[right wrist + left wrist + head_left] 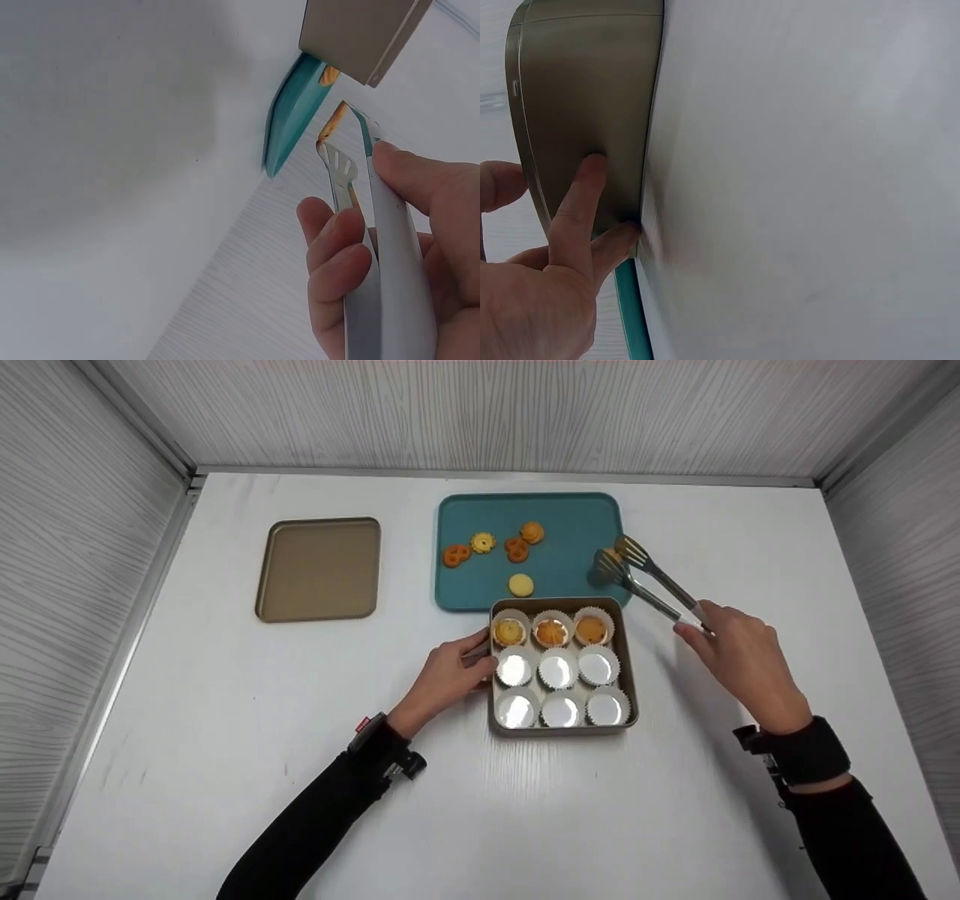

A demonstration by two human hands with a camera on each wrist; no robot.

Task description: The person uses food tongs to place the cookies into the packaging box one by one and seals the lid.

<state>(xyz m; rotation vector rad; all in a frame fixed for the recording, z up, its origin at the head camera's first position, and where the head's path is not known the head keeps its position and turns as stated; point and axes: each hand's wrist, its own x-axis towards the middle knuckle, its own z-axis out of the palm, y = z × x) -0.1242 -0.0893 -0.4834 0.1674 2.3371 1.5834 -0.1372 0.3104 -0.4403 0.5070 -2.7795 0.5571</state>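
Observation:
A metal baking tin stands in the middle, with white paper cups in three rows. The far row holds a yellow cookie, a swirled cookie and a round brown cookie. My left hand touches the tin's left side, its extended fingers pressing the outer wall. In my right hand are metal tongs, gripped by the handles. Between the tongs' tips is a golden-brown cookie, raised over the right part of the teal tray.
Further cookies lie on the teal tray: two pretzel-shaped ones, a flower-shaped one, a swirl and a pale round one. A bronze square tray sits at the left. Grey wood-grain panels border the table.

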